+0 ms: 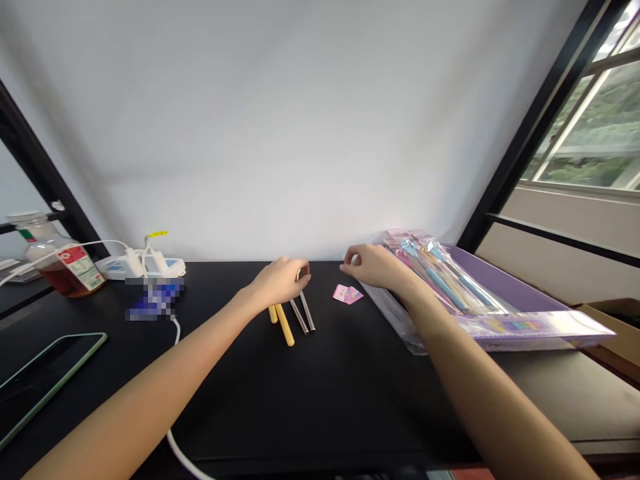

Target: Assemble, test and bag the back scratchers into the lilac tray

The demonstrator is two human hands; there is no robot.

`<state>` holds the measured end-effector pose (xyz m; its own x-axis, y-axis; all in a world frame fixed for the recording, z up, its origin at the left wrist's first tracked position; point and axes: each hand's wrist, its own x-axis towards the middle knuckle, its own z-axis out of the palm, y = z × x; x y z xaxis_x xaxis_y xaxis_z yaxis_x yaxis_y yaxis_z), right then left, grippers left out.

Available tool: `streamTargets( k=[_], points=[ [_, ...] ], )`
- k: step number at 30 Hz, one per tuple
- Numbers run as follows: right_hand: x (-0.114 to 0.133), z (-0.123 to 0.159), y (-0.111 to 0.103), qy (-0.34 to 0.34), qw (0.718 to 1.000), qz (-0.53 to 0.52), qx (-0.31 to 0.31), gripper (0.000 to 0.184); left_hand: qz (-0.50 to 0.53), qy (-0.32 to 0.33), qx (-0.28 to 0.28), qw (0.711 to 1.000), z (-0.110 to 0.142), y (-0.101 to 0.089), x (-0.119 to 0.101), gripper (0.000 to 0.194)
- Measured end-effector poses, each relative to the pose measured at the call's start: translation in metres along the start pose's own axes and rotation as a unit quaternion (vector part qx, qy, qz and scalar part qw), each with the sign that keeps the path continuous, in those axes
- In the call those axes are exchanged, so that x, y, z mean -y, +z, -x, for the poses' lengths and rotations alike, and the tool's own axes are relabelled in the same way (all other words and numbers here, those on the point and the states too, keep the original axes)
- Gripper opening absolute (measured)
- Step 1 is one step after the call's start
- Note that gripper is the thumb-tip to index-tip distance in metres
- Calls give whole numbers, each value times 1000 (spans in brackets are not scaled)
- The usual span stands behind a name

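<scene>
Left hand (279,281): fingers curled and closed together over the upper ends of two steel rods (303,313); whether they pinch anything cannot be told. Right hand (373,265): fingers curled, thumb and forefinger close together, held just beside a pink printed card (347,294) and over the near corner of a clear plastic sleeve (430,277); nothing held can be made out.

Lying on the black bench (320,407), near its back edge and between the hands: the steel rods, side by side, and two yellow sticks (284,325) just left of them.

Containers: purple tray (500,277) toward the bench's right end, carrying the sleeve, which holds slim blue, silver and pink items, too glossy to identify. Cardboard box (613,333), open, beyond the right end. Glass bottle (63,270) at the back left corner, partly filled with amber liquid, with a red-and-white label.

Also present: white power strip (143,268) with plugs, white cable (175,331), and a green-cased tablet (45,387) at the left edge.
</scene>
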<state>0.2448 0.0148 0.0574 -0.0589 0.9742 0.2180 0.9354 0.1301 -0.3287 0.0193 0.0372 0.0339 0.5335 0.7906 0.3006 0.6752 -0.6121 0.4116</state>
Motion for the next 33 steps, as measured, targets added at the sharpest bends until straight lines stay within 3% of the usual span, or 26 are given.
streamTargets(
  k=[2,5,10,14,18,21,23,27,30,33],
  points=[
    [1,0,23,15,999,36,34,6,-22,-36,-6,999,13,-2,13,10],
    [-3,9,42,28,998,62,17,9,-53,-69,-9,996,28,-1,29,12],
    [-15,18,34,109,985,125,-41,12,-88,-102,23,991,38,-4,39,12],
    [-11,16,40,26,998,14,-52,5,-61,-106,53,991,40,-2,35,15],
    [17,22,68,-52,992,-103,-43,17,-49,-96,40,993,39,6,31,15],
    [36,28,81,-70,990,-123,-3,15,-13,-92,33,995,38,9,31,17],
    [40,31,80,-59,992,-107,30,17,15,-95,43,994,38,7,31,17],
    [29,30,68,1,996,-32,78,38,-5,-99,77,992,40,1,29,1],
    [16,29,58,36,995,-21,95,42,-103,-112,72,986,43,-1,25,18],
    [9,28,48,55,974,-129,176,26,-182,-129,65,973,45,-1,26,30]
  ],
)
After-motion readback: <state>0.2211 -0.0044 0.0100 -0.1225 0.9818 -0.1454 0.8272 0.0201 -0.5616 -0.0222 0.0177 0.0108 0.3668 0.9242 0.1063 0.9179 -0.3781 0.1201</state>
